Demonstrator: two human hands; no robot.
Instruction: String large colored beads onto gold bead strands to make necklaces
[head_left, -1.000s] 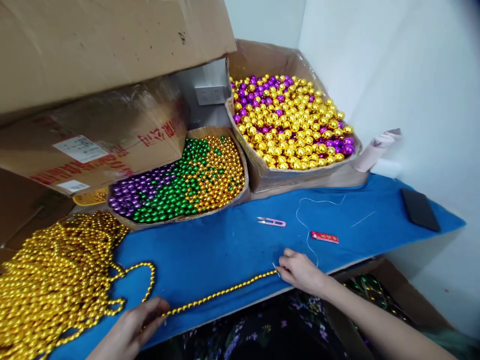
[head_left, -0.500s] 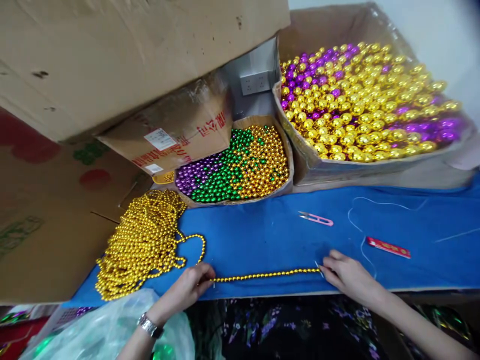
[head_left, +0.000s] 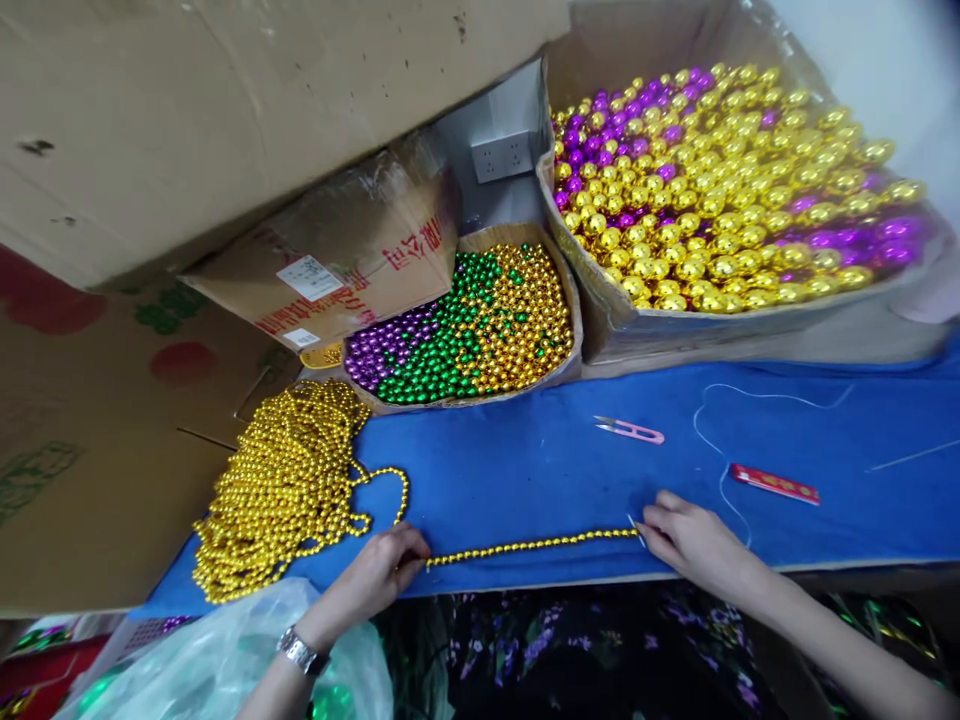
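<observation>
Wall socket (head_left: 502, 157). Cardboard carton (head_left: 360, 235), red lettering, two white labels. Brown box (head_left: 90, 500) at left, red and green print. Translucent plastic bag (head_left: 232, 650), near the tabletop (head_left: 487, 480).

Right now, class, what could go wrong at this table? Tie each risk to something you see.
The gold bead strand runs between the left hand and right hand near the blue cloth's front edge; if released, it might slide off.
The loose white thread curls past the red packet and could snag.
The pink snips lie with blades bare, so a careless reach might nick a finger.
</observation>
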